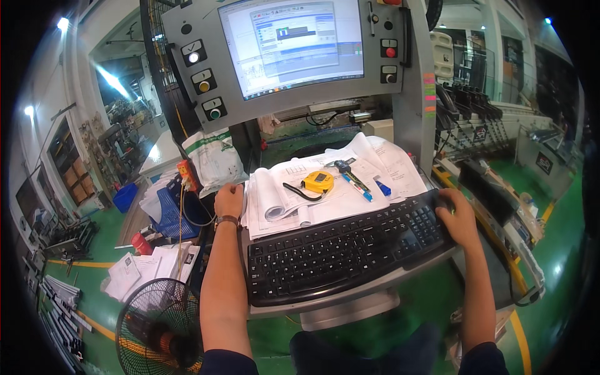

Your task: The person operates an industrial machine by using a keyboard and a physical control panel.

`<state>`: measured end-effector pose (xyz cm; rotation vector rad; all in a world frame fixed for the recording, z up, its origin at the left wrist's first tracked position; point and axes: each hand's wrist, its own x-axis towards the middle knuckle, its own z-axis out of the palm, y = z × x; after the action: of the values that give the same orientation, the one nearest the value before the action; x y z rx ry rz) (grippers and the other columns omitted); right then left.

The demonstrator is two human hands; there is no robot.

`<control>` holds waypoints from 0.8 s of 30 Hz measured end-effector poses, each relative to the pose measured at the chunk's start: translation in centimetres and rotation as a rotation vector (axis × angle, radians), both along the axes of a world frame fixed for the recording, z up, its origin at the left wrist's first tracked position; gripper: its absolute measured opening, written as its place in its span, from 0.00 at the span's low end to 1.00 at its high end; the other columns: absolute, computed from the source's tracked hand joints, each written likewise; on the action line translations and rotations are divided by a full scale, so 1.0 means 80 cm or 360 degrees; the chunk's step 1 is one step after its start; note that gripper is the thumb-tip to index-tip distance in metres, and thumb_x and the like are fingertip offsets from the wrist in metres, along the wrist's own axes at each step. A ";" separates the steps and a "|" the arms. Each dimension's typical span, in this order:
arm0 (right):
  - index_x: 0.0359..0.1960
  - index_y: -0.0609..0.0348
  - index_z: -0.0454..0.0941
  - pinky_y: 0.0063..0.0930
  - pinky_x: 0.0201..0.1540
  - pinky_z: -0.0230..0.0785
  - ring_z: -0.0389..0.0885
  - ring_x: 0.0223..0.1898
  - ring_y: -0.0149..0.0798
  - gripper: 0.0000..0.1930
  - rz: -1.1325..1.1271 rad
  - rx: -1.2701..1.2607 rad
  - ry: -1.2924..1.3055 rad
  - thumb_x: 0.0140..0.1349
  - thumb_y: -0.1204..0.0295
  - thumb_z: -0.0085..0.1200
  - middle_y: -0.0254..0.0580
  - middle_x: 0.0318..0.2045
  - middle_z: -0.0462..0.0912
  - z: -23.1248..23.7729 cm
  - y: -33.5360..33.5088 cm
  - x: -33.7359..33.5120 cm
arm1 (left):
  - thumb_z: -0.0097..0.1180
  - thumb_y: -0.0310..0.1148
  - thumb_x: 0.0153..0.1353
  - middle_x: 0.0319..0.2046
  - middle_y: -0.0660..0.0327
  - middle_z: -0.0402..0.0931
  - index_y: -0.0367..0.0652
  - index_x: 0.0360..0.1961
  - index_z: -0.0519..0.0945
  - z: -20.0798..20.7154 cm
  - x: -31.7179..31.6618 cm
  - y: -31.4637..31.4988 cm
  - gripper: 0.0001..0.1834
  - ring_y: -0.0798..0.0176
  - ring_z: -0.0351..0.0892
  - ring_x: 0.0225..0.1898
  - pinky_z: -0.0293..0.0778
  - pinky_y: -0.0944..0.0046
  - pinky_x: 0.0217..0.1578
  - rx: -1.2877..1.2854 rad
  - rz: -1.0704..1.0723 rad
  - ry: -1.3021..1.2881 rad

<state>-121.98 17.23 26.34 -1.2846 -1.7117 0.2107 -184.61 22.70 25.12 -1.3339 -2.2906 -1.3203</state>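
A black keyboard [350, 247] lies on a tray in front of me. At its right end my right hand [458, 219] is closed round the edge, thumb on the number keys. My left hand [229, 201] is curled closed beside the left edge of the papers [287, 181]; what it holds, if anything, is hidden. On the papers, behind the keyboard, rest a yellow tape measure [319, 182] with a black strap, a caliper [342, 165], a blue and white pen [359, 187] and a small blue object [383, 188].
Above the tray hangs a grey control panel with a lit screen [294, 47] and push buttons. A white bag [214, 159] stands at the left, near a blue basket [172, 209]. A fan [159, 325] is at lower left. Machine parts [494, 194] stand at the right.
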 end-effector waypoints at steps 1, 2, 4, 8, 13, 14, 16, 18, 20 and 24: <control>0.60 0.61 0.83 0.38 0.67 0.72 0.84 0.63 0.50 0.24 0.0002 0.0022 0.0001 0.61 0.69 0.64 0.48 0.60 0.84 -0.001 0.002 0.000 | 0.66 0.49 0.69 0.42 0.49 0.92 0.42 0.47 0.91 0.000 -0.001 0.000 0.21 0.43 0.91 0.46 0.83 0.50 0.50 -0.0004 0.0002 -0.0023; 0.60 0.61 0.83 0.38 0.67 0.72 0.84 0.63 0.50 0.24 0.0002 0.0020 -0.0003 0.61 0.69 0.64 0.48 0.60 0.84 -0.002 0.002 0.001 | 0.66 0.49 0.69 0.42 0.49 0.92 0.42 0.47 0.91 0.001 0.002 0.000 0.21 0.43 0.91 0.46 0.83 0.50 0.50 -0.0007 0.0001 -0.0027; 0.60 0.61 0.83 0.39 0.67 0.73 0.84 0.63 0.50 0.24 0.0024 0.0040 0.0005 0.61 0.70 0.64 0.47 0.60 0.84 -0.004 0.002 0.005 | 0.66 0.49 0.69 0.42 0.49 0.92 0.42 0.46 0.92 0.004 0.007 0.000 0.20 0.44 0.91 0.46 0.83 0.51 0.50 0.0001 -0.0013 0.0030; 0.60 0.61 0.83 0.39 0.67 0.73 0.84 0.63 0.50 0.23 0.0032 0.0046 -0.0007 0.61 0.70 0.64 0.47 0.60 0.84 0.000 0.000 0.000 | 0.66 0.49 0.68 0.42 0.49 0.92 0.42 0.46 0.92 0.000 0.001 0.001 0.20 0.43 0.91 0.46 0.83 0.50 0.50 0.0017 -0.0012 -0.0030; 0.60 0.60 0.83 0.39 0.67 0.73 0.84 0.63 0.50 0.23 -0.0002 0.0014 -0.0023 0.62 0.70 0.64 0.47 0.60 0.84 0.002 -0.002 0.002 | 0.67 0.49 0.68 0.42 0.50 0.92 0.43 0.46 0.92 -0.001 0.001 0.002 0.20 0.44 0.91 0.46 0.83 0.51 0.50 0.0026 -0.0008 0.0022; 0.60 0.60 0.83 0.39 0.67 0.73 0.84 0.63 0.50 0.23 -0.0004 0.0015 -0.0021 0.62 0.70 0.64 0.47 0.60 0.84 0.001 -0.001 0.002 | 0.67 0.49 0.68 0.42 0.50 0.92 0.43 0.46 0.92 -0.001 0.000 0.003 0.20 0.44 0.91 0.46 0.83 0.51 0.50 0.0027 -0.0010 0.0023; 0.60 0.59 0.83 0.39 0.68 0.72 0.83 0.64 0.51 0.23 0.0005 0.0015 -0.0010 0.62 0.70 0.64 0.47 0.61 0.84 -0.001 0.002 0.002 | 0.67 0.49 0.68 0.42 0.51 0.92 0.44 0.46 0.92 -0.001 -0.001 0.003 0.20 0.44 0.91 0.46 0.83 0.51 0.50 0.0011 -0.0002 -0.0012; 0.60 0.61 0.82 0.40 0.69 0.71 0.82 0.65 0.51 0.23 0.0015 0.0006 -0.0021 0.62 0.71 0.63 0.49 0.61 0.84 0.001 0.000 -0.001 | 0.67 0.50 0.68 0.42 0.51 0.92 0.44 0.46 0.92 -0.002 -0.001 0.003 0.20 0.44 0.91 0.46 0.83 0.50 0.50 0.0020 -0.0001 -0.0004; 0.60 0.63 0.81 0.40 0.71 0.69 0.81 0.65 0.51 0.23 0.0023 -0.0005 -0.0032 0.62 0.71 0.62 0.51 0.61 0.83 0.003 -0.002 -0.002 | 0.67 0.50 0.68 0.42 0.51 0.92 0.44 0.46 0.92 -0.002 -0.001 0.002 0.20 0.44 0.91 0.46 0.83 0.50 0.50 0.0030 -0.0002 0.0005; 0.60 0.63 0.81 0.40 0.71 0.69 0.81 0.65 0.51 0.23 0.0025 0.0004 -0.0061 0.63 0.71 0.62 0.50 0.61 0.83 0.002 -0.001 -0.001 | 0.67 0.50 0.68 0.42 0.51 0.92 0.44 0.46 0.92 0.000 0.000 0.002 0.20 0.44 0.91 0.46 0.83 0.50 0.50 0.0005 0.0012 0.0007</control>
<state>-122.07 17.17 26.50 -1.2809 -1.7550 0.1941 -184.64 22.86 25.14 -1.3251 -2.2874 -1.3164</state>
